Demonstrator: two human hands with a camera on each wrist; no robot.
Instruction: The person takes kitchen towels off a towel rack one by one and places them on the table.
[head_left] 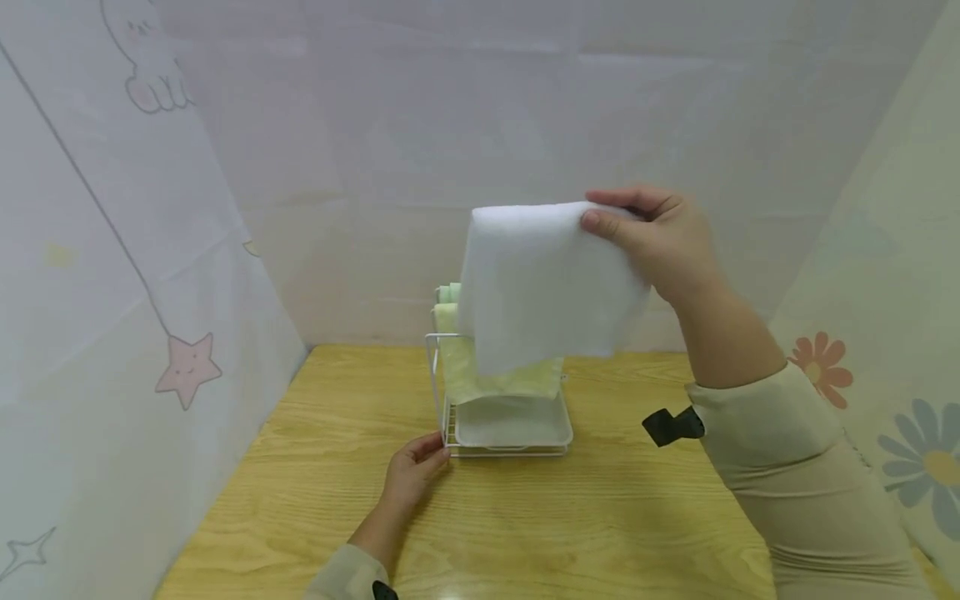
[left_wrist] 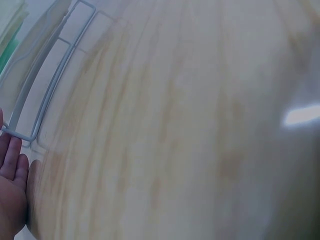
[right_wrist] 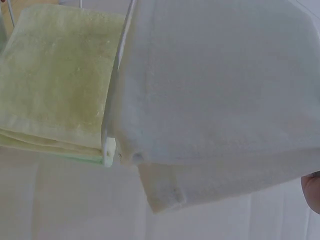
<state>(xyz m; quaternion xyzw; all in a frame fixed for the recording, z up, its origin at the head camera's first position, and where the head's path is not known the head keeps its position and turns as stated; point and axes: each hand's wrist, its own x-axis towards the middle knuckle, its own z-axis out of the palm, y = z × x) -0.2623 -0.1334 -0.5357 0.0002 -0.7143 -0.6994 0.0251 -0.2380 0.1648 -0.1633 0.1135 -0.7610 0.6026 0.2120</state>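
Note:
A white folded cloth (head_left: 551, 283) hangs from my raised right hand (head_left: 675, 246), which pinches its upper right corner between thumb and fingers. In the right wrist view the cloth (right_wrist: 225, 85) fills much of the picture, with a fingertip at the right edge. Low on the table, my left hand (head_left: 412, 475) holds the front left corner of a white wire rack (head_left: 433, 375). The left wrist view has its fingers (left_wrist: 11, 160) at the rack's wire corner (left_wrist: 35, 132). Pale yellow cloths (head_left: 498, 383) drape over the rack behind the white one, which partly hides them.
Pale green cloth (head_left: 447, 293) shows at the back of the rack. A white tray (head_left: 513, 423) sits in the rack's base, below the cloths. The rack stands on a wood-grain table (head_left: 570, 525), with printed hangings (head_left: 375, 167) around its back and sides.

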